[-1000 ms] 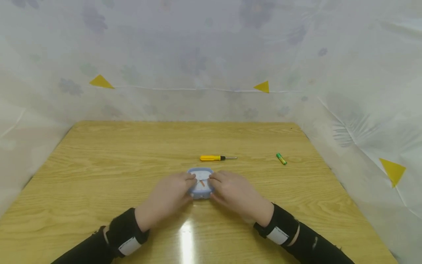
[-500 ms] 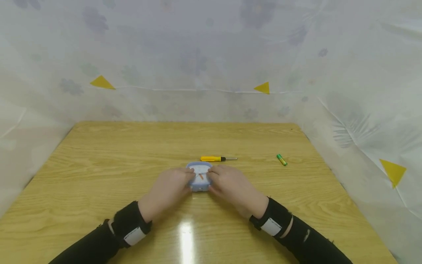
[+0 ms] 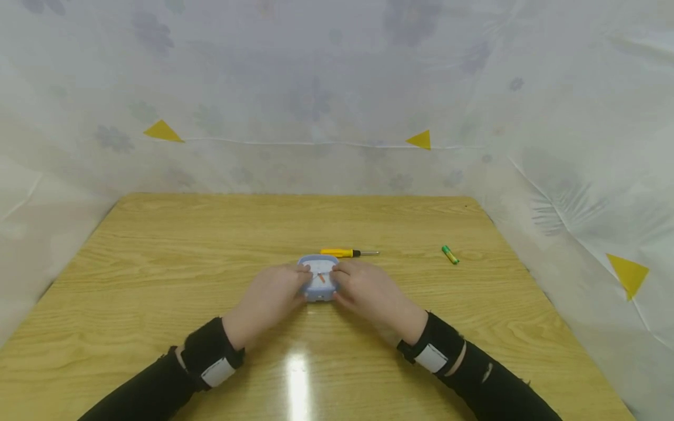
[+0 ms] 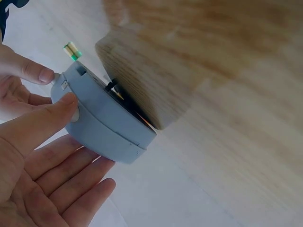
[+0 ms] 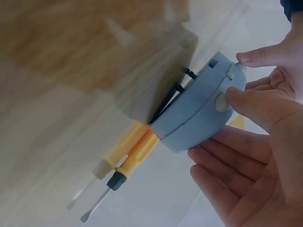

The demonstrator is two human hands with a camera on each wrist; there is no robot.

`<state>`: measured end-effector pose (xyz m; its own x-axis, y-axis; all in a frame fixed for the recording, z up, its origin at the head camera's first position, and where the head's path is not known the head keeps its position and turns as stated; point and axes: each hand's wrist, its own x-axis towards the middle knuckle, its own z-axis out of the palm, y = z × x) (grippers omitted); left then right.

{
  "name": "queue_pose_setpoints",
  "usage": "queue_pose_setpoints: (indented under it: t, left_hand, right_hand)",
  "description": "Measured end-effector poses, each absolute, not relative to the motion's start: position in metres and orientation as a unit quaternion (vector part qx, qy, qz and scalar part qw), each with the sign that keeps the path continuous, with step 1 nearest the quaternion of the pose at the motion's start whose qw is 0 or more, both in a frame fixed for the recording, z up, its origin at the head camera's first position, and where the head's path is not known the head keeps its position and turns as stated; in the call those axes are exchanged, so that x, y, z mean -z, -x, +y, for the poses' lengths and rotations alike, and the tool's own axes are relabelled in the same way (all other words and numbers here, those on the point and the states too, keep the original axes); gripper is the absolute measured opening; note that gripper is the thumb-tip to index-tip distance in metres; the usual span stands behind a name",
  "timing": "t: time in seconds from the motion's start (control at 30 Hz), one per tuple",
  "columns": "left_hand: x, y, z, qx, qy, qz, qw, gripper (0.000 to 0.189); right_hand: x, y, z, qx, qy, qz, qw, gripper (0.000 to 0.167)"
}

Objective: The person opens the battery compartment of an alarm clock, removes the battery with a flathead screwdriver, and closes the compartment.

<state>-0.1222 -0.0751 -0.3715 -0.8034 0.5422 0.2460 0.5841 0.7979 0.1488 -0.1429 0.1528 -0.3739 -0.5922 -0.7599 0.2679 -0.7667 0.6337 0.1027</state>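
Note:
A light blue alarm clock with a white face and an orange hand is held between both hands in the head view, just short of the screwdriver. My left hand grips its left side, thumb on the near side and fingers over the rim. On the opposite side, my right hand grips it the same way. The right wrist view shows the clock tilted, its far edge at the tabletop and its near edge raised. Small dark knobs stick out of its back. Much of both rim sides is covered by fingers.
A screwdriver with a yellow handle lies just beyond the clock, its shaft pointing right. Farther right lies a green battery. The wooden table is bordered by pale patterned sheeting with yellow triangles.
Both hands have carried the clock away from the body, toward the screwdriver. Most of that shift came in the first half second. The screwdriver and battery stay put.

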Motion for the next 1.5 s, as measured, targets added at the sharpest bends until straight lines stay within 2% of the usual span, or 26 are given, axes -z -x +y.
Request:
queue_pose_setpoints:
  t: [0.63,1.23,1.5]
  left_hand:
    - [0.373,0.122,-0.076,0.098,0.309,-0.940,0.106,0.035]
    - [0.374,0.120,-0.080,0.095,0.313,-0.940,0.101,0.045]
    - [0.377,0.120,-0.089,0.118,0.310,-0.936,0.115,0.047]
  right_hand:
    - [0.373,0.142,0.153,-0.008,-0.426,-0.893,0.149,0.034]
    - [0.372,0.141,0.153,0.004,-0.434,-0.889,0.149,0.034]
    - [0.369,0.142,0.165,-0.029,-0.434,-0.887,0.152,0.042]
